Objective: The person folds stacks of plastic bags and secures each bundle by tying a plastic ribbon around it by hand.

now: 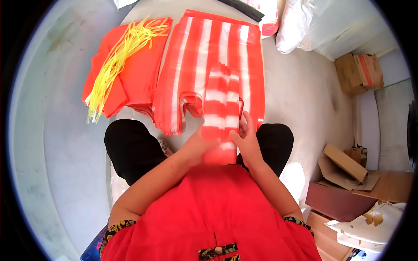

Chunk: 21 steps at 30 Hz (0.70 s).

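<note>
Between my hands is a folded bundle of red-and-white striped plastic bags [221, 108], long and narrow, pointing away from my lap. My left hand [201, 147] presses along its left side near the lower end, slightly blurred, with the fingers partly behind it. My right hand [247, 140] grips the right edge, thumb on top and fingers curled at the side. Just beyond lies a flat stack of striped plastic bags [195, 52], a handle cutout showing at its near edge. The bundle overlaps part of this stack.
On the left, a bunch of yellow plastic ties [119, 61] lies across a stack of plain red plastic bags [141, 74]. Cardboard boxes [359, 74] stand by the right wall. Opened cardboard [348, 167] rests on a reddish box [337, 201] at lower right. White bags [295, 24] lie at the back.
</note>
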{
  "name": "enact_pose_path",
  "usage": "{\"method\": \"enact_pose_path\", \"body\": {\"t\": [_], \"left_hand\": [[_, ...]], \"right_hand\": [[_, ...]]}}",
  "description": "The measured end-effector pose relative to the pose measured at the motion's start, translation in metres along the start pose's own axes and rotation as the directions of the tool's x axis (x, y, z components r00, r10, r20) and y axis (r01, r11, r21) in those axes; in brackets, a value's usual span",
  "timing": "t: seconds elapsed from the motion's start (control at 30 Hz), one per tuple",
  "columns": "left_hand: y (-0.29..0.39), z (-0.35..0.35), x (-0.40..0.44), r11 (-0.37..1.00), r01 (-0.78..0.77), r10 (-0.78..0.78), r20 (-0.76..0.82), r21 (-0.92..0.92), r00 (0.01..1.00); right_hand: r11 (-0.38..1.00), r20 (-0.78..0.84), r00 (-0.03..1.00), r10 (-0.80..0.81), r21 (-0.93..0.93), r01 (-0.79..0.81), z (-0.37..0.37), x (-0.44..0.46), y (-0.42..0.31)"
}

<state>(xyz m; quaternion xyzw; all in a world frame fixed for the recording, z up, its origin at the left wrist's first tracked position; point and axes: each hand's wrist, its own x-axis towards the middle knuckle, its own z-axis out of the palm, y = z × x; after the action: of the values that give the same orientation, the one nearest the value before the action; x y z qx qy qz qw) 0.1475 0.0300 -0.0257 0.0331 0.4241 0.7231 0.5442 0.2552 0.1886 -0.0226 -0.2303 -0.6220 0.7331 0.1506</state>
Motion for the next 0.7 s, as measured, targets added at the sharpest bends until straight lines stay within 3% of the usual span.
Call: {"method": "enact_pose_path", "body": {"t": [0.1, 0.17, 0.23, 0.33, 0.53, 0.57, 0.63, 0.7], "left_hand": [[-0.005, 0.003, -0.003, 0.997, -0.033, 0.035, -0.029, 0.068, 0.999], [-0.012, -0.002, -0.002, 0.992, -0.026, 0.033, -0.053, 0.127, 0.998], [-0.021, -0.013, 0.001, 0.982, 0.022, -0.002, -0.105, 0.186, 0.994], [-0.017, -0.010, -0.005, 0.985, -0.023, 0.020, 0.016, 0.172, 1.000], [-0.027, -0.018, -0.012, 0.900, -0.174, 0.160, 0.069, 0.399, 0.985], [-0.016, -0.012, -0.019, 0.888, -0.170, 0.164, 0.052, 0.428, 0.985], [-0.004, -0.005, -0.028, 0.866, -0.150, 0.156, 0.028, 0.478, 0.987], [0.004, -0.014, -0.026, 0.823, -0.018, 0.013, 0.013, 0.568, 1.000]], "right_hand": [[1.000, -0.012, 1.000, 0.007, -0.006, -0.007, 0.008, 0.013, 0.005], [0.982, -0.035, 0.996, -0.083, -0.170, 0.076, 0.015, 0.022, 0.005], [0.989, -0.026, 0.995, -0.093, -0.116, 0.089, 0.020, 0.025, 0.007], [0.980, -0.040, 0.992, -0.118, -0.168, 0.110, 0.019, 0.034, 0.022], [0.975, -0.033, 0.995, -0.097, -0.202, 0.088, 0.019, 0.033, 0.023], [0.964, -0.043, 0.993, -0.111, -0.249, 0.097, 0.019, 0.035, 0.026], [0.985, -0.057, 0.997, -0.060, -0.166, 0.050, 0.027, 0.032, 0.016], [0.994, -0.076, 0.997, -0.031, -0.109, 0.022, 0.032, 0.028, 0.004]]}}
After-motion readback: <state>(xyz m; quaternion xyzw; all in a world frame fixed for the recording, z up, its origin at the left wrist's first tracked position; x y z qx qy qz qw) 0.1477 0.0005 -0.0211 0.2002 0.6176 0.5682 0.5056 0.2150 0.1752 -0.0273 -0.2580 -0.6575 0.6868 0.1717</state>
